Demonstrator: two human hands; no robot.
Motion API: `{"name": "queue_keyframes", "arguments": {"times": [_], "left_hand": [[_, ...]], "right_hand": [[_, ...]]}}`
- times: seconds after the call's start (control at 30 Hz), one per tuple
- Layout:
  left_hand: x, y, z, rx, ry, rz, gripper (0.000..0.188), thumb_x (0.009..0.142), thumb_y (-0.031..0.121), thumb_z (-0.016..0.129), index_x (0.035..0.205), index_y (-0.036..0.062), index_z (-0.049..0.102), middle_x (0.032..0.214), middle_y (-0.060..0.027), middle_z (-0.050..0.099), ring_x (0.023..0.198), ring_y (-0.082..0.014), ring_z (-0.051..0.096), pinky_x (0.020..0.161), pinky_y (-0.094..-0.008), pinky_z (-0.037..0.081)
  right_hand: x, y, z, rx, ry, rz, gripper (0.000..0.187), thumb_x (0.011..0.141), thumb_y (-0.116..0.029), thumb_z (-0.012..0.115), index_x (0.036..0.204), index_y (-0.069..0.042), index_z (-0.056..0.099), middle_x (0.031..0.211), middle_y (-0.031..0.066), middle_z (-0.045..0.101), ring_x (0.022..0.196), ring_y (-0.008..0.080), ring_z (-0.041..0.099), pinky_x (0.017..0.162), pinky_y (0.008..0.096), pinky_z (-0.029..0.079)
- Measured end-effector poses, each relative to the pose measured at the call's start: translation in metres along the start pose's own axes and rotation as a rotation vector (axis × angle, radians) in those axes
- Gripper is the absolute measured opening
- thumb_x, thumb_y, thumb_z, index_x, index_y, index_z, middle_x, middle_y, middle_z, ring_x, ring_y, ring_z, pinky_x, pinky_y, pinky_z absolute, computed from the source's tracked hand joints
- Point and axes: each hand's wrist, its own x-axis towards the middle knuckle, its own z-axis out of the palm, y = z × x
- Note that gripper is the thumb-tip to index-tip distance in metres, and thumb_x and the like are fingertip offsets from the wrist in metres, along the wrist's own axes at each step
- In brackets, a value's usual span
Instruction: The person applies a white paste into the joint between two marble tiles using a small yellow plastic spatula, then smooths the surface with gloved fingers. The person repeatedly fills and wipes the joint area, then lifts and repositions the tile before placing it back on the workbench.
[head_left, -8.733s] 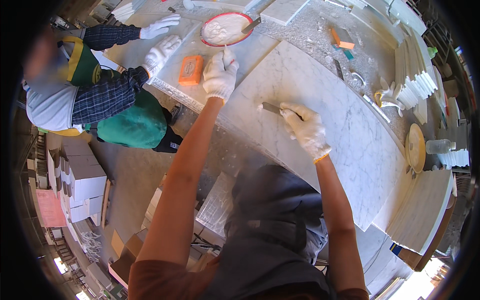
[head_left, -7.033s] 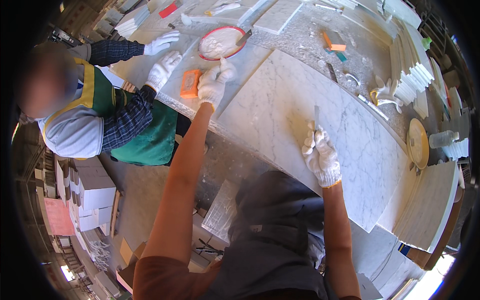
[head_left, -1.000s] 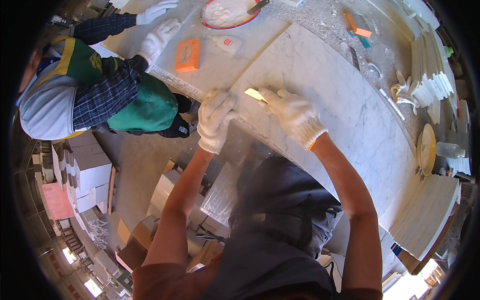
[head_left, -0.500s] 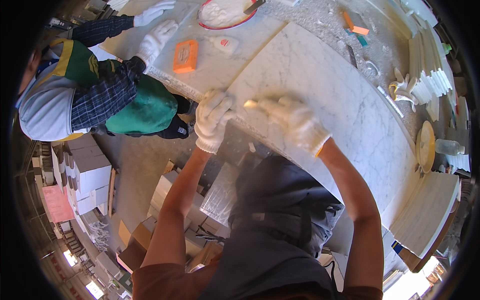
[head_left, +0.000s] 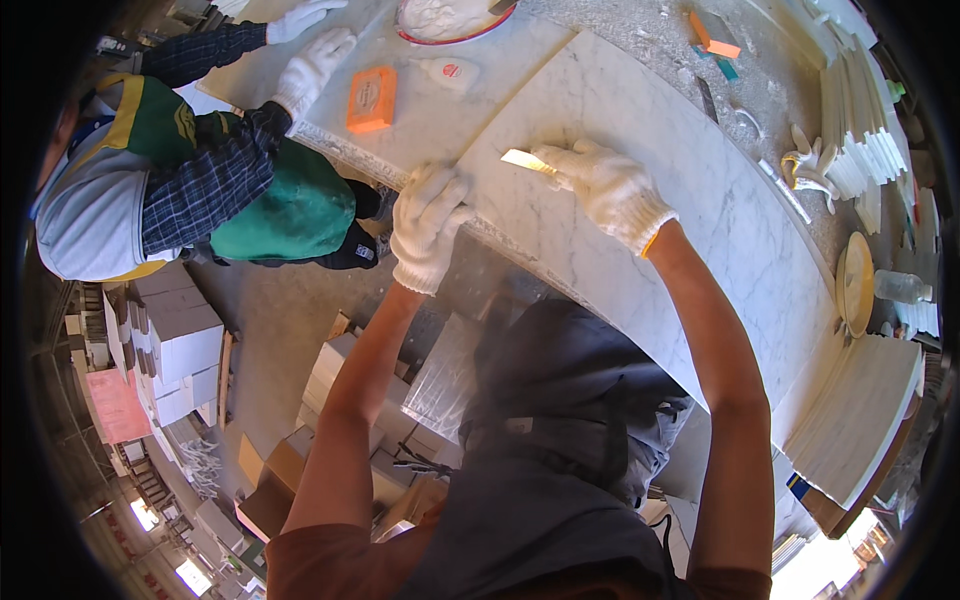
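Observation:
In a white knit glove, my right hand is closed around a scraper with a flat shiny blade. The blade points left, just over the grey-veined white marble slab; whether it touches the stone I cannot tell. My left hand, gloved alike, has its fingers curled at the slab's near edge, by the seam with a second slab. An orange block lies on that second slab, beside a small white bottle. Behind them is a red-rimmed bowl of white paste.
At the left, a co-worker in a green apron rests gloved hands on the stone. Empty gloves, a yellow bowl, a clear bottle and stacked slabs line the right side. Boxes stand on the floor.
My right hand has moved slightly right and up with the scraper, whose blade now shows more plainly. My left hand stays at the slab's edge.

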Motion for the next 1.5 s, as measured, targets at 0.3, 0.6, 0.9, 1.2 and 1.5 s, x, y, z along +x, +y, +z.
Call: {"name": "queue_keyframes", "arguments": {"times": [0.3, 0.6, 0.9, 1.2, 1.5], "left_hand": [[0.0, 0.0, 0.001, -0.021, -0.013, -0.012, 0.045, 0.077, 0.014, 0.085, 0.118, 0.001, 0.07, 0.115, -0.016, 0.069, 0.099, -0.0431, 0.068, 0.085, -0.0503, 0.056], [0.002, -0.001, 0.001, -0.047, -0.049, -0.034, 0.051, 0.072, 0.007, 0.085, 0.12, 0.0014, 0.071, 0.114, -0.0155, 0.069, 0.101, -0.0422, 0.068, 0.085, -0.0502, 0.056], [-0.002, -0.001, -0.01, -0.029, -0.146, -0.107, 0.044, 0.079, 0.004, 0.084, 0.121, 0.0011, 0.072, 0.122, -0.013, 0.069, 0.107, -0.0413, 0.068, 0.091, -0.0501, 0.056], [0.017, 0.095, 0.013, 0.026, -0.302, -0.094, 0.05, 0.087, 0.033, 0.081, 0.131, 0.0138, 0.069, 0.132, -0.0124, 0.064, 0.131, -0.0388, 0.059, 0.115, -0.0579, 0.045], [0.042, 0.088, 0.014, 0.188, -0.675, -0.051, 0.059, 0.095, 0.049, 0.073, 0.138, 0.0095, 0.067, 0.143, -0.0112, 0.066, 0.147, -0.0326, 0.051, 0.13, -0.053, 0.029]], "right_hand": [[-0.011, 0.004, 0.01, 0.458, -0.058, 0.169, 0.045, 0.104, -0.005, 0.06, 0.142, -0.025, 0.072, 0.113, 0.0111, 0.071, 0.104, 0.0239, 0.075, 0.087, 0.0368, 0.06], [-0.006, -0.017, -0.016, 0.142, -0.052, 0.234, 0.039, 0.106, -0.008, 0.061, 0.142, -0.018, 0.072, 0.111, 0.0126, 0.071, 0.101, 0.0205, 0.073, 0.084, 0.0372, 0.058], [-0.127, -0.034, 0.008, 0.679, 0.055, 0.164, 0.038, 0.106, -0.007, 0.063, 0.144, -0.005, 0.069, 0.111, 0.0063, 0.074, 0.075, 0.0145, 0.06, 0.069, 0.0298, 0.051], [-0.242, -0.016, -0.032, 0.155, 0.823, 1.025, 0.052, 0.11, -0.01, 0.053, 0.161, -0.003, 0.052, 0.109, 0.0062, 0.068, 0.065, 0.0063, 0.051, 0.06, 0.0253, 0.045], [-0.236, -0.027, -0.029, 0.155, 0.841, 1.05, 0.053, 0.109, -0.008, 0.051, 0.162, -0.005, 0.051, 0.095, 0.0016, 0.057, 0.06, 0.0045, 0.044, 0.055, 0.0257, 0.039]]}}
